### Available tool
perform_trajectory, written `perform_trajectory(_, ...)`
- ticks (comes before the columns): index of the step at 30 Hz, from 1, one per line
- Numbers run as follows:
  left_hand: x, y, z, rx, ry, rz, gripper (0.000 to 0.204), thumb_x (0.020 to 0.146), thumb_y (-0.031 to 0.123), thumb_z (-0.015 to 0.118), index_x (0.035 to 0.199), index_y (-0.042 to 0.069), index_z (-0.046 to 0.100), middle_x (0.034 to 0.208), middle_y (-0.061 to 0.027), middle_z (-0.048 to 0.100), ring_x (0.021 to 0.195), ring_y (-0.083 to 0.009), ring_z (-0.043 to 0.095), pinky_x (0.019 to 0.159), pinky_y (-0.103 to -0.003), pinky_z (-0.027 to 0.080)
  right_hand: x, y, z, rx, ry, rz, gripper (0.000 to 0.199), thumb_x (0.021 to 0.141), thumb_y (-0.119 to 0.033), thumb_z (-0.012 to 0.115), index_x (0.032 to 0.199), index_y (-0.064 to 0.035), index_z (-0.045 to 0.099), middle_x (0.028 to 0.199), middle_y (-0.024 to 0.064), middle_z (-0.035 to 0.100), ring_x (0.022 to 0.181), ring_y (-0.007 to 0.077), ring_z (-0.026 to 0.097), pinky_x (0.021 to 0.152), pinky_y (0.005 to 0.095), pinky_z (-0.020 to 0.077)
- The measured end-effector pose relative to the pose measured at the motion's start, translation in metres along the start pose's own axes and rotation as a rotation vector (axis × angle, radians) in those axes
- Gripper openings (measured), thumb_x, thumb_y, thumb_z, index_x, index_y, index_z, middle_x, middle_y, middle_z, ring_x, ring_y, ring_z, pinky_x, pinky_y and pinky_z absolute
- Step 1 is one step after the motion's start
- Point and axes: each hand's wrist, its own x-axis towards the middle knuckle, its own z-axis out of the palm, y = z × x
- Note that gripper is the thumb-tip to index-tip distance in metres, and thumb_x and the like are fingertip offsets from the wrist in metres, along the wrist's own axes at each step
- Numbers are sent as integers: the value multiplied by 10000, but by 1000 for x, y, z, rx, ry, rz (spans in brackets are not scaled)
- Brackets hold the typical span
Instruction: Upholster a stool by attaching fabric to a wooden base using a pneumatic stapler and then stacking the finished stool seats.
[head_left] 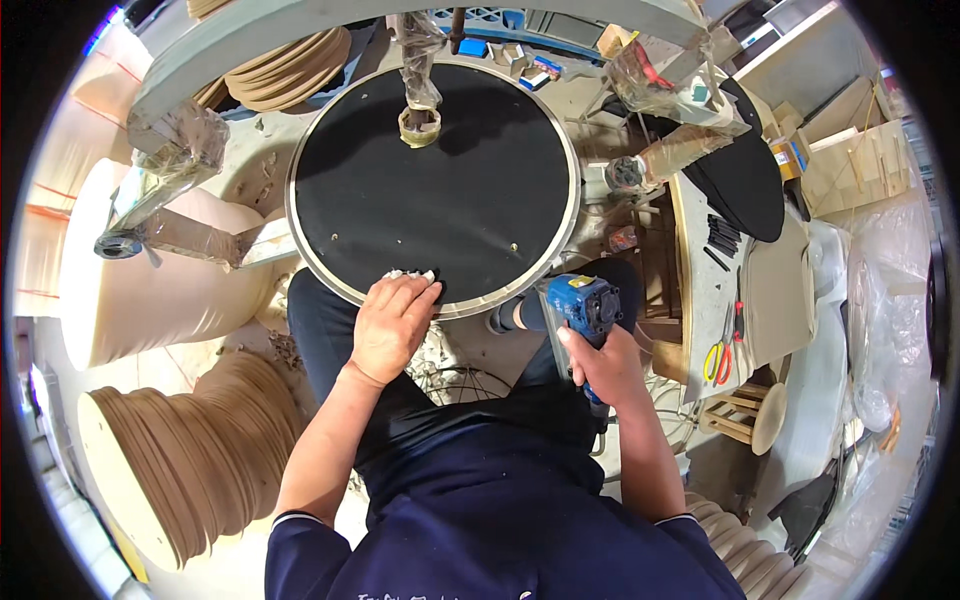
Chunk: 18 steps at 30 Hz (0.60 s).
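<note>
A large round panel [470, 190] lies in front of me, its face covered in black fabric with a pale rim around it. My left hand [393, 318] is at the panel's near edge, fingers pressed together over the rim and onto the black fabric. Something crumpled and whitish shows at those fingertips; whether it is tape on the fingers or a scrap, I cannot tell. Over my right thigh, my right hand [606, 365] is closed around the grip of a blue staple gun [583, 303]. The gun is to the right of the panel's near edge, apart from it.
Wrapped machine arms [185, 150] surround the panel, with a wrapped post [418, 60] coming down onto it. At left are a big pale roll [150, 270] and stacked wooden discs [190, 460]. On the right-hand table lie scissors [718, 362], black strips [722, 240] and black fabric pieces [745, 185].
</note>
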Motion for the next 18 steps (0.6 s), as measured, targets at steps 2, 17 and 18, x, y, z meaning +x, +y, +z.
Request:
perform_trajectory(2,1,-1,4,11,11,17,390,791,75,826,1175,52,768,1165,-79,727,1094,-282,695,1002,-440,557,-2,-1,2,-13,-20,5,208,1010,-253,745,1025,-48,711,672,-17,623,532,77,584,538,271,476)
perform_trajectory(17,-5,3,11,-42,-2,62,276,802,48,775,1077,29,785,1034,-48,722,976,-236,684,916,-391,566,5,5,5,25,-61,11,296,1012,-291,737,891,-28,670,649,-12,598,550,80,563,537,292,443)
perform_trajectory(18,-8,5,11,-15,-30,59,317,821,66,770,1135,21,778,1066,-53,717,1009,-240,683,932,-396,565,6,8,5,-4,-67,8,261,1017,-279,738,940,-36,683,667,-6,613,554,84,579,543,288,459)
